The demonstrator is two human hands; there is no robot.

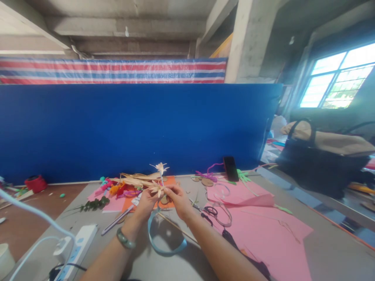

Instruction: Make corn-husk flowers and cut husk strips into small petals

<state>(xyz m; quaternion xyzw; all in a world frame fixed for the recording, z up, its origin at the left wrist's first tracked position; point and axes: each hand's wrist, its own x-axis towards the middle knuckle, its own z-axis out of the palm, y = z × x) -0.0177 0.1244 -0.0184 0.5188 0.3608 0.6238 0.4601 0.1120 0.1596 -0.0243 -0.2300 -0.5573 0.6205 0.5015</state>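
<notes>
Near the middle of the table, my left hand (147,202) and my right hand (178,200) meet with fingers pinched around a pale handmade flower (157,189) with pointed, straw-coloured petals. A second small flower (160,168) stands upright just above my fingers on a thin stem. From between my hands a light blue ribbon (166,253) hangs in a loop down to the tabletop. Under my right wrist a thin wooden stick (177,227) runs slantwise. My fingers hide the part of the stem they grip.
Dried husk strips (137,180), coloured yarn pieces (115,190) and a green sprig (98,203) lie left. Pink paper sheets (269,234), scissors (209,212) and a phone (231,168) lie right. A power strip (80,249) is front left; a blue partition (131,128) closes the back.
</notes>
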